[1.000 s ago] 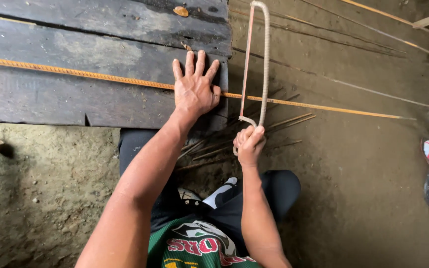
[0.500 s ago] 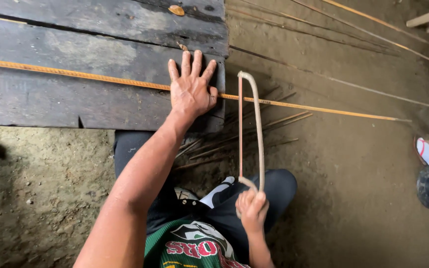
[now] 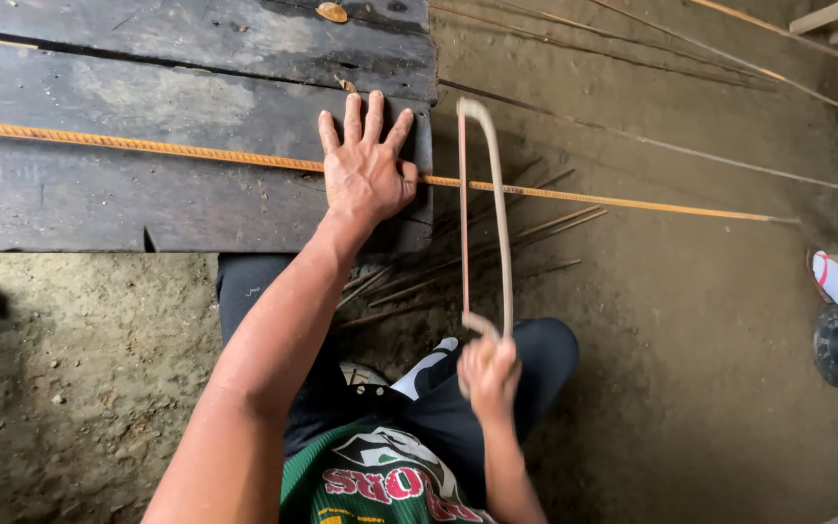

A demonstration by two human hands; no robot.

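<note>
Since half a second ago my right hand [image 3: 489,376] has pulled the hacksaw [image 3: 485,218] a bit more toward me, so its far end now sits just past the rusty steel rod [image 3: 177,149]. A second ago the saw was pushed much farther out, toward 12 o'clock.

My right hand is at 6 o'clock, close to my knee. Its fingers are curled tight around the saw handle. It looks a little blurry.

My left hand [image 3: 366,173] is near the middle, a little toward 12 o'clock. It lies flat on the rod, fingers spread apart, and presses it down on the dark wooden planks [image 3: 147,97]. It has not moved.

The rod runs from 9 o'clock to 3 o'clock. It lies on the planks, goes under my palm, and then sticks out over the dirt floor [image 3: 691,369]. The saw crosses it just to the 3 o'clock side of my left hand, right at the edge of the planks.

Short cut rods [image 3: 535,228] lie in a bunch on the dirt under the saw. More long rods [image 3: 671,58] lie up at 1 o'clock. Someone else's foot in a white shoe [image 3: 836,281] shows at 3 o'clock.
</note>
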